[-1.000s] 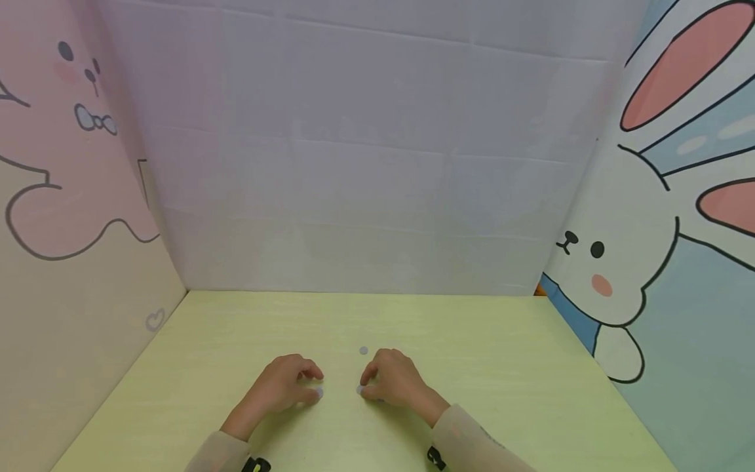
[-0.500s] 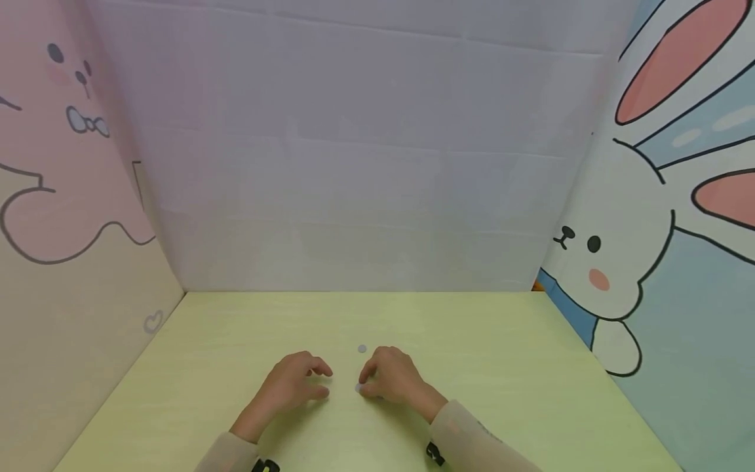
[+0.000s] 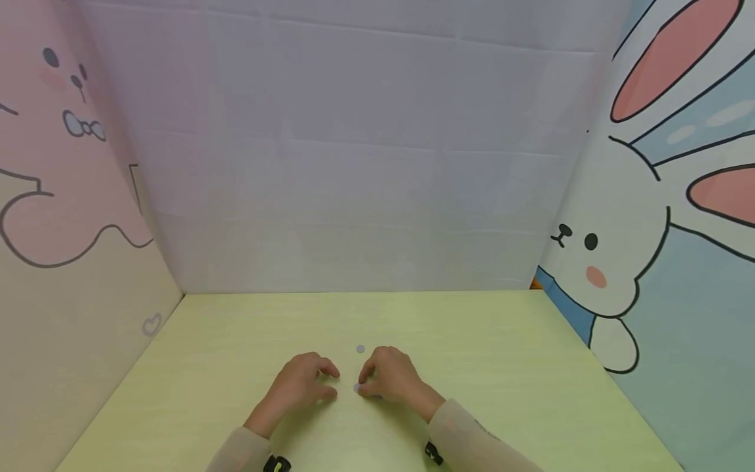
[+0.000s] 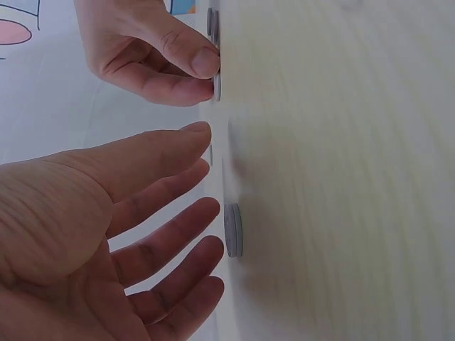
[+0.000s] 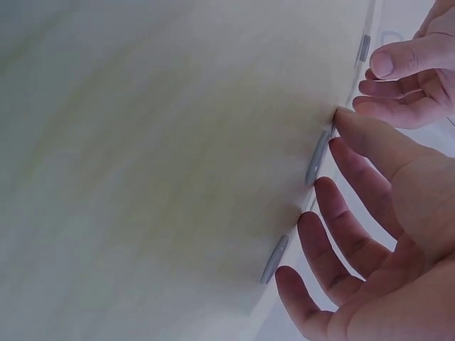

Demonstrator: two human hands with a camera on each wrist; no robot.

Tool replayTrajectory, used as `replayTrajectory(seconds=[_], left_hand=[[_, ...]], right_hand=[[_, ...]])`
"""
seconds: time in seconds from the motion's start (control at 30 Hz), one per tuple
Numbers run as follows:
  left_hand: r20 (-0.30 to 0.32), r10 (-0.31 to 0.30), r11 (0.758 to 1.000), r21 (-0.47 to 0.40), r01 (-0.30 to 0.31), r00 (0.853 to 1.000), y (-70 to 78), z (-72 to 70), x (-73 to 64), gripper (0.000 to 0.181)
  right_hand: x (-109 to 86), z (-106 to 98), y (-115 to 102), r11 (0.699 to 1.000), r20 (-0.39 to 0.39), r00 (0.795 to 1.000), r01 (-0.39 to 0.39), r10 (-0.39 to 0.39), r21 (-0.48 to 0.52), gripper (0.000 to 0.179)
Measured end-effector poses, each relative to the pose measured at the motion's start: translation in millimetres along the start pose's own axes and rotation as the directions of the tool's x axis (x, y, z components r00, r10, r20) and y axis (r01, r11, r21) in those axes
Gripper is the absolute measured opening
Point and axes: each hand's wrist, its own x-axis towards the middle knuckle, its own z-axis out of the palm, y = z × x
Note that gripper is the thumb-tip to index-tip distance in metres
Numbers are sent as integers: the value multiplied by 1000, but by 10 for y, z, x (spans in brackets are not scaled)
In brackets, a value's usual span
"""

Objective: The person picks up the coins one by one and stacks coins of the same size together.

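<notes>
My right hand (image 3: 392, 377) pinches a small grey coin-like disc (image 3: 356, 388) between thumb and index finger, at the tabletop. In the left wrist view, that disc (image 4: 217, 87) stands between the fingertips of the right hand (image 4: 167, 53). My left hand (image 3: 297, 383) hovers just left of it, fingers apart and holding nothing. Below the left fingers, another grey disc (image 4: 233, 230) lies on the table; the head view hides it. Under the right hand's fingers (image 5: 362, 234), the right wrist view shows two grey discs, one nearer (image 5: 275, 259) and one farther (image 5: 318, 158).
One more grey disc (image 3: 360, 349) lies on the pale yellow table (image 3: 472, 354), beyond the hands. A whitish wall (image 3: 354, 164) stands behind. Panels with a pink cartoon animal (image 3: 88, 183) and a white rabbit (image 3: 613, 262) flank the table.
My left hand has moved right, closer to the right hand. A disc seen by its thumb a second ago no longer shows in the head view. The right hand stays nearly still.
</notes>
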Motion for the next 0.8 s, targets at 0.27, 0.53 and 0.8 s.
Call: replayTrajectory(seconds=[0.27,0.53,0.8], left_hand=[[8,30,999,20,-30,1000,38,49,64,23],[3,38,999,-16,-38,999,106,119,82,20],[-36,16,1000,-9,-16,999,194,180,93,17]], right_hand=[[2,-5,-11,1000,-5,1000,-1,1,-14,13],[1,-4,-6,1000,-6,1000,2,-2,-17,13],[4,-2,-4,1000,-8,1000,-1,1,-7,12]])
